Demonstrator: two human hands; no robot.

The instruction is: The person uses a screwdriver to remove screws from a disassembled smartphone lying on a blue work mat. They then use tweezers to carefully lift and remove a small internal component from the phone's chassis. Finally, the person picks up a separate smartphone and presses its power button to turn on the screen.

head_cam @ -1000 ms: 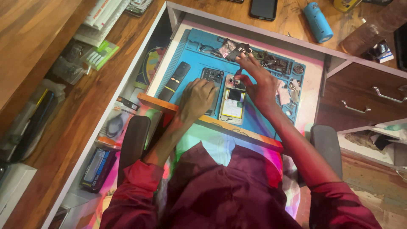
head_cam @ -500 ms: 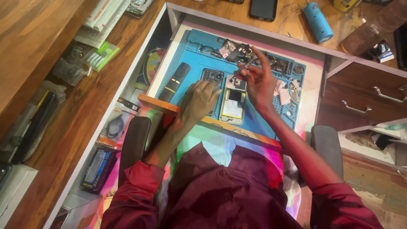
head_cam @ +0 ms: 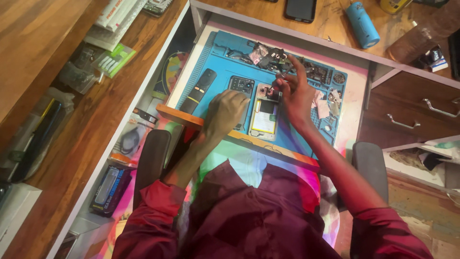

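An opened phone (head_cam: 263, 119) lies face down on a blue repair mat (head_cam: 218, 57), its yellow battery and inner board showing. My right hand (head_cam: 296, 96) is at the phone's top end. Its thumb and fingers pinch a small dark part (head_cam: 274, 92) there, and the index finger sticks up. My left hand (head_cam: 226, 112) rests with curled fingers on the mat just left of the opened phone. It partly covers a black phone back (head_cam: 240, 85) with camera holes. Whether it grips anything is hidden.
A black remote-shaped device (head_cam: 198, 90) lies on the mat's left. Small loose parts (head_cam: 268, 53) and screws fill the mat's far compartments. The mat sits in a pulled-out drawer (head_cam: 355, 103). On the wooden desk behind are a black phone (head_cam: 300, 8) and a blue cylinder (head_cam: 361, 24). Packaged items lie on the left shelf (head_cam: 115, 60).
My right hand's fingers drew back from the parts at the mat's far edge and closed at the opened phone's top end. My left hand stayed put.
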